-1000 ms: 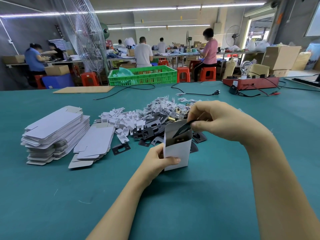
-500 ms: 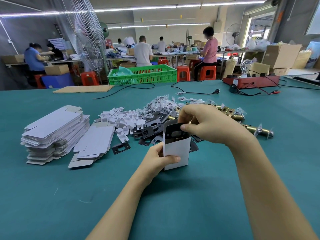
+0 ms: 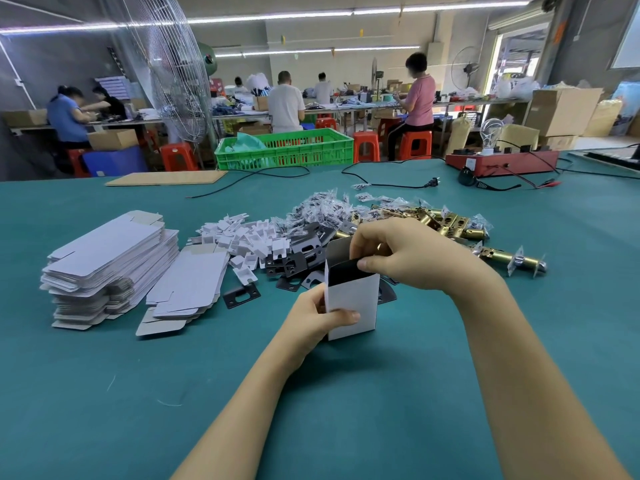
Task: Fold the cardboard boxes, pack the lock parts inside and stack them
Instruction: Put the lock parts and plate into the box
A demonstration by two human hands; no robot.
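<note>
Box (image 3: 351, 306) stands upright on the table (image 3: 104, 393), top open. Left hand (image 3: 313, 318) grips its lower side. Right hand (image 3: 405, 258) pinches a black plate (image 3: 343, 275) at the mouth. Advice: keep the box braced and feed the plate straight down, clear of the flaps.

Long fluorescent tubes (image 3: 346, 12) light a grey-walled workshop. Behind the teal table (image 3: 104, 393), people sit on red stools (image 3: 366, 146) at long workbenches (image 3: 363, 107); a standing fan (image 3: 173, 64) rises on the left.
</note>
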